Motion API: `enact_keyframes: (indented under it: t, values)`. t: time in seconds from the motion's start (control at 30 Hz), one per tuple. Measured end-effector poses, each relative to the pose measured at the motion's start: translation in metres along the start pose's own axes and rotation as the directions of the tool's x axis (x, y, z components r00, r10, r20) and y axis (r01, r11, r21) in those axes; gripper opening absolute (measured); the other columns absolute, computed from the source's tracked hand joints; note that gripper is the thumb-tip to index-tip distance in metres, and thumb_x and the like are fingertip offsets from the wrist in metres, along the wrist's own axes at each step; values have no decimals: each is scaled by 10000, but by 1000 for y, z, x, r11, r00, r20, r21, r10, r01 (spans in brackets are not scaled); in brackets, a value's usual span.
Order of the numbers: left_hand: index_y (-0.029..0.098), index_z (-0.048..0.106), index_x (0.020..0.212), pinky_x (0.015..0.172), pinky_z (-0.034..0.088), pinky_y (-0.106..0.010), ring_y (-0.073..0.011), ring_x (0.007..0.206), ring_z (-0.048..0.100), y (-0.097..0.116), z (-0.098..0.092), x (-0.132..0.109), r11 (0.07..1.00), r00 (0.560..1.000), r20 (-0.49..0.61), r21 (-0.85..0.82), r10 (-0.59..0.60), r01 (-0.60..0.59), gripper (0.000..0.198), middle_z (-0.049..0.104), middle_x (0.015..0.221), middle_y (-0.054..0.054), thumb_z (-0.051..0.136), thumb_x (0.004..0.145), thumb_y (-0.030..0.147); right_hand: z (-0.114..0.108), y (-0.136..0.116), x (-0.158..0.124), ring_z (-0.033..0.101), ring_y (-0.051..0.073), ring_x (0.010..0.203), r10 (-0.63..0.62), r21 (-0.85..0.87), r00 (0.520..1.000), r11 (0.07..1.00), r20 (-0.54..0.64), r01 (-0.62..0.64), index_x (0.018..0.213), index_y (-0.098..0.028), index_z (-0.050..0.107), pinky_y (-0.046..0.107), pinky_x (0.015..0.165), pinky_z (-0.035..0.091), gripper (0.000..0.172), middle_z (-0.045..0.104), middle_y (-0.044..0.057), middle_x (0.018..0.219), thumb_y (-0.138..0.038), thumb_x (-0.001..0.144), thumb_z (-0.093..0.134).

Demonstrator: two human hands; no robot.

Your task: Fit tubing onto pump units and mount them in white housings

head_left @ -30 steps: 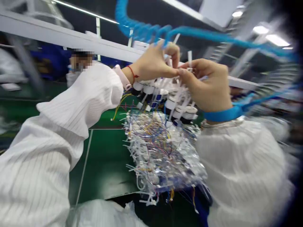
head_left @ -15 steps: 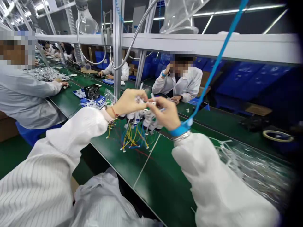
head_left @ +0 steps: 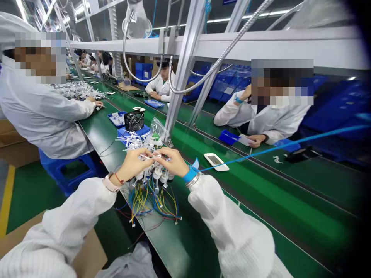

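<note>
1. My left hand (head_left: 133, 164) is almost closed, its thumb and fingertips pinching into a spiky bundle of white plastic cable ties (head_left: 136, 143), which spreads out beyond my hands to the upper left.
2. My right hand (head_left: 171, 162) is also nearly closed, and its fingertips meet my left fingertips in the same bundle.
3. Just below my hands hang small white cylindrical connectors (head_left: 158, 173). Under them, a loose spray of thin blue, yellow and red wires (head_left: 153, 206) lies on the green workbench (head_left: 261, 185).
4. On my right wrist is a blue wrist strap (head_left: 189, 174), with a thin blue cord (head_left: 290, 144) running off to the right. On my left wrist are a pale pink watch band (head_left: 108, 182) and a red string (head_left: 118, 178).
5. Past my hands stand a black square fan (head_left: 134, 121) on a blue tray (head_left: 127, 133) and a clear plastic bag (head_left: 158, 129). Right of my hands lies a white rectangular device (head_left: 216, 162).
6. Farther out, one co-worker in a white coat (head_left: 40, 112) sits to my left, and another (head_left: 261, 116) sits across the bench to my right.
</note>
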State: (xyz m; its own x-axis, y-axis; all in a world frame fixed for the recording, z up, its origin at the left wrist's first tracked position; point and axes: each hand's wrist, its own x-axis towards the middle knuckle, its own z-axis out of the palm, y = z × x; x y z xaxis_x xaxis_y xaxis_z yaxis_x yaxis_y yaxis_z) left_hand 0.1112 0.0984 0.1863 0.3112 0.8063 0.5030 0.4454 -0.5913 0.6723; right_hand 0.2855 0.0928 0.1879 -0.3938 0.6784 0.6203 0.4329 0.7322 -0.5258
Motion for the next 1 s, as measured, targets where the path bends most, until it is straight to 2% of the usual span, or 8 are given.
enact_keyframes:
  t: [0.17,0.3,0.43,0.53,0.67,0.77,0.9,1.0]
  values:
    - [151,620,730,730,437,-249,-149,736,596,-27,34,44,997,990,-137,-78,-36,26,149,643,739,4,619,707,298,-9,59,39,527,118,613,72,77,995,995,-67,-67,657,-154,647,243,606,407,274,585,7,634,-385,783,571]
    - [151,615,813,741,443,-273,-172,776,597,-59,63,72,994,975,-213,75,-58,76,131,643,798,-25,587,730,248,9,120,61,550,140,676,181,104,981,979,-72,-174,682,-158,670,271,680,434,345,601,22,669,-471,768,553]
    - [153,612,946,777,449,-333,-221,834,582,-82,75,86,958,981,-190,272,-43,95,228,619,862,-75,588,732,229,34,167,71,559,189,870,229,87,964,972,-136,-218,886,-158,680,333,807,435,425,612,79,884,-535,757,532]
    - [167,600,1027,837,438,-377,-250,932,557,-86,73,88,933,991,-134,356,3,45,319,586,958,-106,618,729,278,35,181,71,492,210,1064,241,83,953,970,-185,-229,1018,-170,652,357,932,376,485,535,115,1087,-558,781,482]
    - [189,552,1112,981,351,-413,-270,1165,423,-79,57,70,938,980,-142,334,142,-88,480,432,1250,-121,661,699,407,11,188,50,352,209,1233,252,75,932,968,-262,-240,1114,-212,603,342,1031,278,510,400,95,1287,-578,792,450]
    - [205,474,1177,1049,275,-396,-242,1252,331,-76,51,36,953,940,-313,301,136,-38,476,342,1338,-101,599,762,402,0,197,18,353,202,1238,408,94,846,911,-343,-401,1250,-176,473,344,1024,293,611,360,122,1344,-595,819,365]
    - [157,265,1327,1066,149,-509,-336,1328,130,-92,67,-10,907,866,-487,307,-111,289,865,138,1423,-188,670,645,502,19,205,-21,401,219,1212,534,107,798,843,-279,-527,1289,-124,391,394,1013,304,632,437,160,1304,-565,841,323]
    - [118,75,1393,1030,163,-561,-404,1324,40,-112,83,-19,859,863,-349,232,-365,457,1179,-18,1427,-260,713,519,587,42,198,-32,357,215,1251,544,88,802,836,-247,-541,1302,-130,363,384,1035,268,588,397,150,1345,-511,855,331]
